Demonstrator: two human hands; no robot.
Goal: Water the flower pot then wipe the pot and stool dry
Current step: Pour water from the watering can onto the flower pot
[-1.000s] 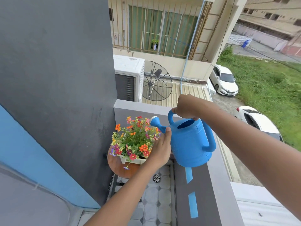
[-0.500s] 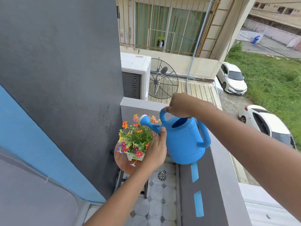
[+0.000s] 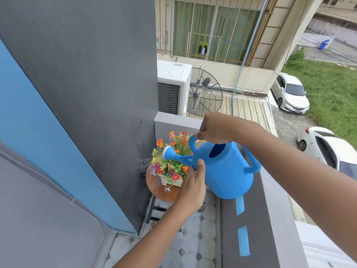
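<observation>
- While the blue watering can [image 3: 226, 171] is tipped toward the flowers, the grey wall [image 3: 87, 84] stands just left of it, with fine droplets scattered against the wall beside the can's spout.
- Grey balcony ledge [image 3: 270, 229] with blue tape marks lies below and right of the can.
- Right hand [image 3: 214, 129] is closed in a fist on the top handle of the can, holding it up.
- Left hand [image 3: 193, 182] is pressed against the front of the can just under the spout, fingers wrapped low on the body and thumb pointing up; it steadies the can.
- Round wooden stool [image 3: 156, 187] stands left of and below the can, against the wall.
- White flower pot [image 3: 170, 181] sits on the stool, directly below the can's spout, full of orange, red and purple flowers [image 3: 173, 151].
- Spout head [image 3: 168, 152] of the can hangs over the flowers.
</observation>
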